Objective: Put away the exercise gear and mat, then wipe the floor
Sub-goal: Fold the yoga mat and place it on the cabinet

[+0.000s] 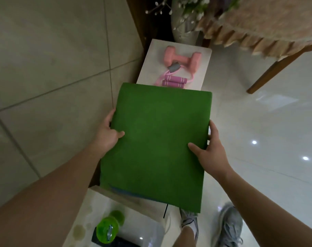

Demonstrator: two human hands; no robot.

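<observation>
Glossy tiled floor point(258, 131), pale bench point(151, 59) ahead. Folded green mat point(155, 139), flat and fuzzy, was gripped between left hand point(108, 134) and right hand point(212, 152); its underside hidden. Pink dumbbell point(182, 58) lay beyond the hands.

The left forearm point(44, 193) and right forearm point(267, 207) are bare up to the frame's lower corners, as are the left hand point(109, 134) and right hand point(210, 150). At the bottom right are grey laced mesh sneakers, a left shoe point(188, 220) and a right shoe point(228, 227). A white sock point(194, 229) shows at the left ankle.
</observation>
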